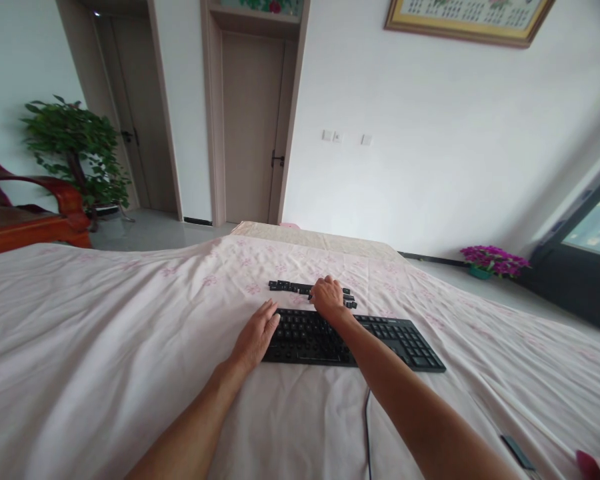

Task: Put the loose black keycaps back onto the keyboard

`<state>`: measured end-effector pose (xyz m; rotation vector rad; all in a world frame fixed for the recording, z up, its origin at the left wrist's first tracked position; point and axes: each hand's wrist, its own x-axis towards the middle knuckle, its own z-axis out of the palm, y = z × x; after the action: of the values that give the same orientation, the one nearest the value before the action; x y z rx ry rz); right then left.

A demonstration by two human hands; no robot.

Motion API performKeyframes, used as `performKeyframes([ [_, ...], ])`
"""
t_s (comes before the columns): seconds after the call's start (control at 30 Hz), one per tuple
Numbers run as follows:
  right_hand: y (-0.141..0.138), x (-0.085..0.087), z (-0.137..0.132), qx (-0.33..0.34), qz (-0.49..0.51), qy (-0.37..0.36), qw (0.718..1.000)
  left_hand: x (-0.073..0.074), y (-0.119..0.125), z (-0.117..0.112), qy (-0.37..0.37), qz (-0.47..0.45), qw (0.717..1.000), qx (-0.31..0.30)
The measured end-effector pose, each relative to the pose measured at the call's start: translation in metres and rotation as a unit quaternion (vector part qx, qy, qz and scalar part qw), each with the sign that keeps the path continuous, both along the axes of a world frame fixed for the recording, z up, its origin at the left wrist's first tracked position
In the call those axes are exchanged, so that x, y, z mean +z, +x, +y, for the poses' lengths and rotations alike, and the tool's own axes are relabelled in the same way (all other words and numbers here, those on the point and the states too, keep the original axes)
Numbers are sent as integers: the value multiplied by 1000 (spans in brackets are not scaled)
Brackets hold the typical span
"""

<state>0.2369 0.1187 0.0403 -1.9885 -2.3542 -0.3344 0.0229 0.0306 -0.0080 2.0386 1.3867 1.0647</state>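
A black computer keyboard point(305, 337) lies flat on the bedsheet, with bare spots among its keys on the left part. At its left end rests my left hand point(257, 331), fingers stretched out together and the thumb at the keyboard's edge. Behind the keyboard is a loose row of black keycaps point(283, 286). My right hand point(327, 297) reaches over the keyboard to that row, its fingers bent down and closed at a keycap. The fingertips are partly hidden, and my right forearm covers part of the keyboard.
A black cable point(367, 427) runs toward me over the pale flowered bedsheet point(130, 347). At the lower right lie a small dark flat object point(517, 452) and a red thing point(587, 463). Beyond the bed are a wooden chair point(35, 213), a green plant point(77, 150) and purple flowers point(495, 259).
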Motion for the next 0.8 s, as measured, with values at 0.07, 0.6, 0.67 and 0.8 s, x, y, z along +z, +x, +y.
performKeyframes([
  [0.07,-2,1,0,6,-11,-1,1000,-1,0,1,-1,-11,1000,3],
  [0.6,-3,9,-8,45,-28,19,998,-9,-2,8,27,-40,999,3],
  [0.67,4,12,-19,42,15,37,998,-10,-3,10,29,-44,999,3],
  [0.8,24,9,-50,47,178,65,981,-12,-4,13,31,-43,999,5],
])
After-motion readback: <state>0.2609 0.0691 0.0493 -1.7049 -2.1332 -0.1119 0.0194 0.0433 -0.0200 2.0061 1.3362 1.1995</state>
